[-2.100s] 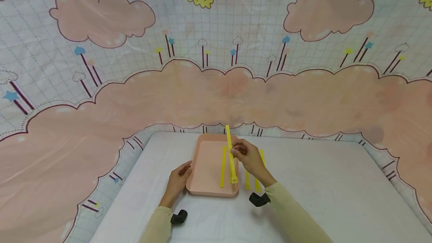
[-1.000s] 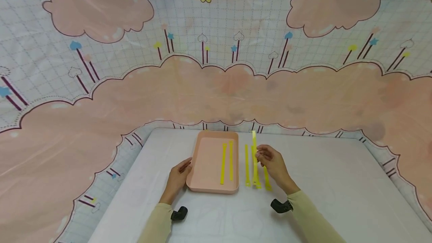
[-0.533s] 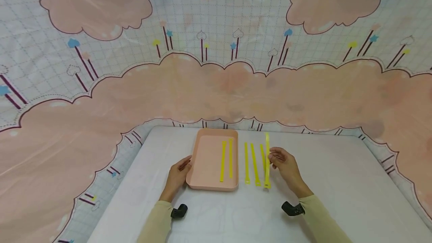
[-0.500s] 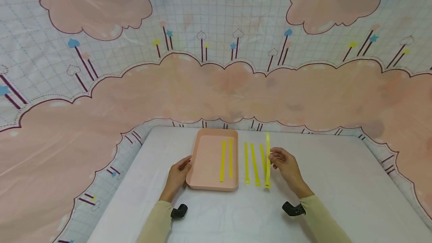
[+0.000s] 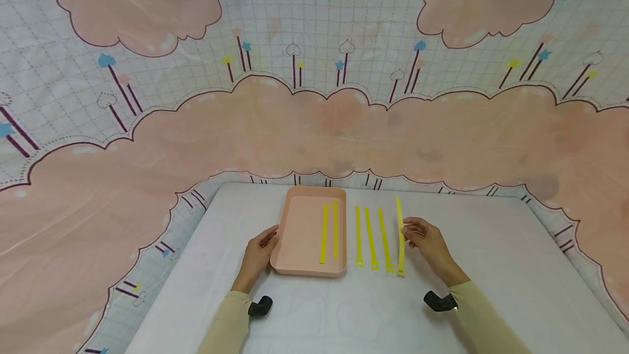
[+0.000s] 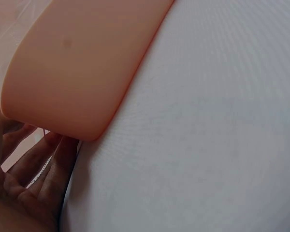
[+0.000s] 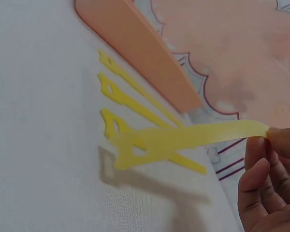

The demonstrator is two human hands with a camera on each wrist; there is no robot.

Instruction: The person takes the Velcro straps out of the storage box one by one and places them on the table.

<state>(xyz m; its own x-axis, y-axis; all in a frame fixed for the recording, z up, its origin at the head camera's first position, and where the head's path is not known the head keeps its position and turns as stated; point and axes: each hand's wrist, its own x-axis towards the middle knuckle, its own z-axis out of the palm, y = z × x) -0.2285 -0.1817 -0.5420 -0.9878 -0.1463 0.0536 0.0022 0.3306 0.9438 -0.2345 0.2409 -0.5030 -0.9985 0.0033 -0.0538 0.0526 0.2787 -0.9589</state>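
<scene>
My right hand [image 5: 426, 240] pinches a yellow hook-and-loop cable tie [image 5: 400, 245] between thumb and forefinger. In the right wrist view this tie [image 7: 183, 137] reaches out past the fingertips, its slotted head over the table and its shadow below. Beside it, three more yellow ties [image 5: 385, 242] lie in a spread row on the table, slotted ends towards me. Two others [image 5: 324, 234] lie lengthwise in the right half of a pink tray [image 5: 300, 271]. My left hand [image 5: 257, 255] rests its fingers against the tray's left side; the left wrist view shows them at the tray's corner [image 6: 63, 96].
A white cloth covers the table [image 5: 491, 266]. Behind it hangs a backdrop [image 5: 417, 141] printed with pink clouds. Each wrist carries a small black device [image 5: 439, 301] near the sleeve cuff.
My right hand has gone from over the tray to the right of it. One tie now lies in the tray; another is held and has moved right, away from the row. The left hand stays put.
</scene>
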